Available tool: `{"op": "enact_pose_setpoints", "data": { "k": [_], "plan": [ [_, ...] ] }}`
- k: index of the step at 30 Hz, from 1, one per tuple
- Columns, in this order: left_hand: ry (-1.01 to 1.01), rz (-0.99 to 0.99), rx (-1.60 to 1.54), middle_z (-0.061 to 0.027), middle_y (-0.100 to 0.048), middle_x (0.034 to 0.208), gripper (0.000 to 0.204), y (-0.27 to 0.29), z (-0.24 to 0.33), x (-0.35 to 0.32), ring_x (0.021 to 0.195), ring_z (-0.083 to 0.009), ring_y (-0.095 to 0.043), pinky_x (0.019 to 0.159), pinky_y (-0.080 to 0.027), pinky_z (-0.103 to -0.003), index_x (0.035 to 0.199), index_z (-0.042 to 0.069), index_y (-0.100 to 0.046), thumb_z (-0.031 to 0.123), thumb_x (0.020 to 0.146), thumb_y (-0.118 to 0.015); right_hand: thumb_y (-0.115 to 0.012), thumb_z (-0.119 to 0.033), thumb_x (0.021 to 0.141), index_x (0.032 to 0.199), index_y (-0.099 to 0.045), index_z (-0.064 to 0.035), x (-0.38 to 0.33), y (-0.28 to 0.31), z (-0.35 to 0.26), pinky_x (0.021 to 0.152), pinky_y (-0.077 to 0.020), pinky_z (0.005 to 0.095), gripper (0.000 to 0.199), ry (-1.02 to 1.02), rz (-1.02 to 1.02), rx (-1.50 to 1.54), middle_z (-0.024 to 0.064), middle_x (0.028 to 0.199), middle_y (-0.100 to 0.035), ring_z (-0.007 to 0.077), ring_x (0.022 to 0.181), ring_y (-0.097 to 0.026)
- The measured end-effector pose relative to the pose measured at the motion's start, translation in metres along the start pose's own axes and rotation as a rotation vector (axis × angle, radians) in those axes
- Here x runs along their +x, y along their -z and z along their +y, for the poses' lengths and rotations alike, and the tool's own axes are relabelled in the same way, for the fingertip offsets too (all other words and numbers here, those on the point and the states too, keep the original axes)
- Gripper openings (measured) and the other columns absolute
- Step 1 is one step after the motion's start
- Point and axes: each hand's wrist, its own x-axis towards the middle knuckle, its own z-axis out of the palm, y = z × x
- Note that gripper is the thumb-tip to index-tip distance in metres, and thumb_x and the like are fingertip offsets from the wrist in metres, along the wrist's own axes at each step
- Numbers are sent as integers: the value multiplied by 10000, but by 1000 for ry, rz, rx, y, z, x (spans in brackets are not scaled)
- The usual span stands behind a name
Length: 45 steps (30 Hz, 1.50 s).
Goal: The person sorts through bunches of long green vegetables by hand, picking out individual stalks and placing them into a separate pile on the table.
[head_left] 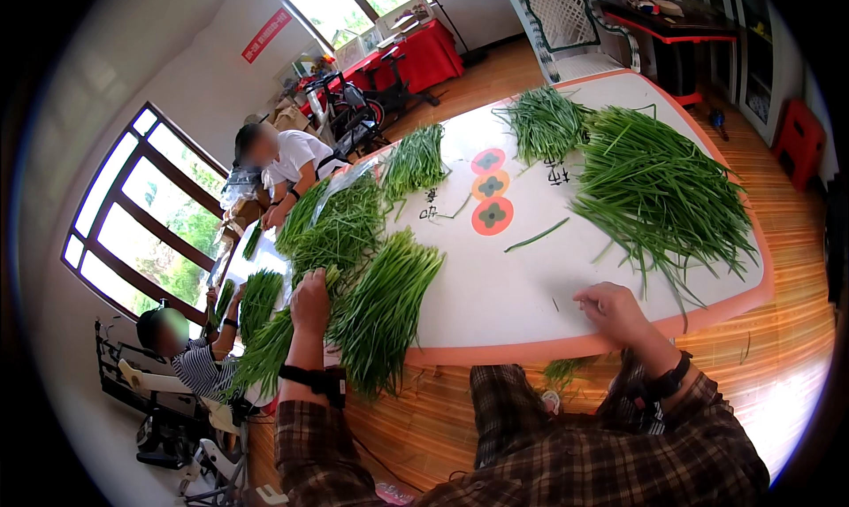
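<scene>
Sorting step: left hand (310, 300) closed around a bunch of chives (382, 308); right hand (612, 313) rests loosely curled, empty, on the table (495, 304). Next pick likely needs the loose pile (659, 189).

Tabletop (522, 286) was smooth matt white with an orange rim, floor (796, 242) glossy wood planks, sleeves (619, 454) plaid cloth, chive bundles (385, 299) leafy, slightly glossy green.

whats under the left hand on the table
The left hand rests on a neat bundle of long green chives lying on the white table. Whether the fingers grip any stalks is hidden beneath the hand.
</scene>
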Motion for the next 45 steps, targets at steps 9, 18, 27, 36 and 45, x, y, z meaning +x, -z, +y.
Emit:
{"op": "enact_pose_setpoints", "data": {
  "k": [9,18,27,36,45],
  "plan": [
    [158,-125,-848,-231,-347,1341,811,-93,80,57,1228,-369,-348,995,-314,-390,1397,81,-166,436,800,-585,-565,-65,752,858,-615,-71,4,0,-2,665,-481,357,117,40,-74,-119,82,782,-628,270,740,-596],
    [108,-330,-1016,-192,-343,1359,1031,-70,75,54,1242,-348,-350,998,-306,-394,1417,177,-119,386,638,-761,-572,-75,747,855,-621,-77,5,-1,-1,661,-481,356,119,-37,-71,-100,85,753,-616,274,731,-593],
    [115,-223,-631,-208,-503,1199,757,-86,72,43,1099,-346,-492,897,-408,-404,1332,92,-311,347,726,-687,-563,-68,750,861,-617,-80,6,-4,0,674,-481,354,124,4,-71,-103,83,774,-618,270,748,-594],
    [378,-399,-560,-257,-395,1286,881,-134,71,66,1150,-401,-421,936,-366,-455,1395,125,-191,591,741,-553,-558,-68,755,866,-618,-87,8,-4,0,681,-480,344,127,-42,-94,-134,69,783,-624,255,754,-597],
    [312,-302,-672,-206,-362,1340,834,-123,39,64,1253,-344,-319,1010,-282,-430,1369,100,-289,622,757,-509,-549,-83,764,871,-618,-81,7,-4,2,680,-479,342,127,-24,-106,-145,76,789,-626,261,757,-597]
  ]
}}
